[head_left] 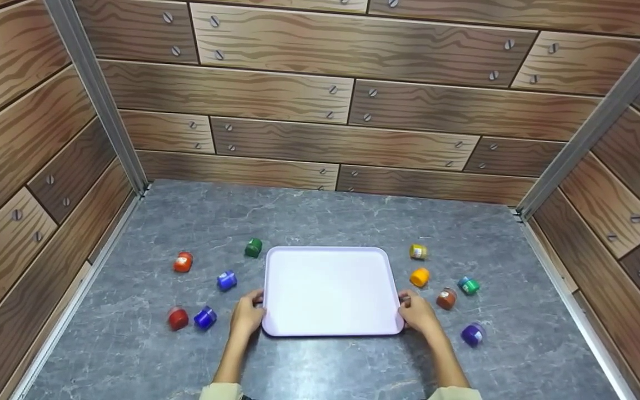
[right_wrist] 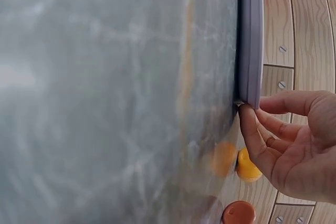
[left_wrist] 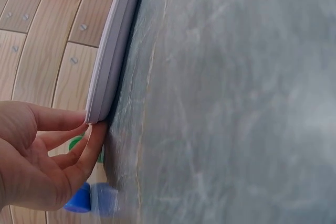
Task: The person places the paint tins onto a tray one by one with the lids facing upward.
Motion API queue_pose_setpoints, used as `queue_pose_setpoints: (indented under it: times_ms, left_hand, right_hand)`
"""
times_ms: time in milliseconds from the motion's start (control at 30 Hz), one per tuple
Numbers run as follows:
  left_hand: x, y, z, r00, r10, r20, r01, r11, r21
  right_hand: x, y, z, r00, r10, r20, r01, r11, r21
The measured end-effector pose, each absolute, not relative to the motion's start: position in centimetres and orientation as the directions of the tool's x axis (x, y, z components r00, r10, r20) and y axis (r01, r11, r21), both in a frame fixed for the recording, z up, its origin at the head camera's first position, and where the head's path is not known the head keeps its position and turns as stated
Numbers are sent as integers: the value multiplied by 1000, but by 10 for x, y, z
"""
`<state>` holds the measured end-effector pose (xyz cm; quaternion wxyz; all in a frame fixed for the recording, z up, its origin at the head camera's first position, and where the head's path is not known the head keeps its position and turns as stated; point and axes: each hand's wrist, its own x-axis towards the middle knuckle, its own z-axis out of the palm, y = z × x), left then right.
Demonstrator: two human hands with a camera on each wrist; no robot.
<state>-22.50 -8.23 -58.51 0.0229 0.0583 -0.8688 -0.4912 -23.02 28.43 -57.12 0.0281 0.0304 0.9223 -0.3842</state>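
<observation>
A pale lilac rectangular tray [head_left: 328, 291] lies before me on the grey marbled table, with nothing on it. My left hand [head_left: 248, 315] pinches its left edge between thumb and fingers. At the opposite side, my right hand [head_left: 420, 314] grips the right edge the same way. In the left wrist view, the left hand [left_wrist: 47, 153] has its thumb on the rim and fingertips at the underside. The right wrist view shows the right hand [right_wrist: 294, 140] with fingertips under the tray's edge [right_wrist: 251, 40], close over the table.
Small coloured pots lie scattered on both sides. Left of the tray are a green pot [head_left: 253, 248], an orange-red pot [head_left: 183, 261], a red pot [head_left: 178, 319] and two blue ones. To the right are a yellow pot [head_left: 418, 251], a brown pot [head_left: 446, 299], a purple pot [head_left: 473, 334] and others. Wood-patterned walls [head_left: 298, 89] enclose the table.
</observation>
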Motion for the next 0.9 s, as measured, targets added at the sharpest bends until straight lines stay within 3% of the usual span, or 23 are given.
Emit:
queue_pose_setpoints:
  times_ms: [233, 600, 900]
  left_hand:
    - [-223, -85, -588, -993, -121, 4, -56, 481, 875]
    - [-225, -84, -588, -995, -103, -4, -50, 458, 888]
    - [-224, -86, -590, -994, -105, -31, -74, 438, 896]
  right_hand:
    - [-233, 287, -559, -987, 76, -138, 155, 641, -752]
    - [-251, 308, -533, -988, 145, -45, 131, 666, -734]
    - [-267, 318, -525, -948, 306, -87, 275, 650, -708]
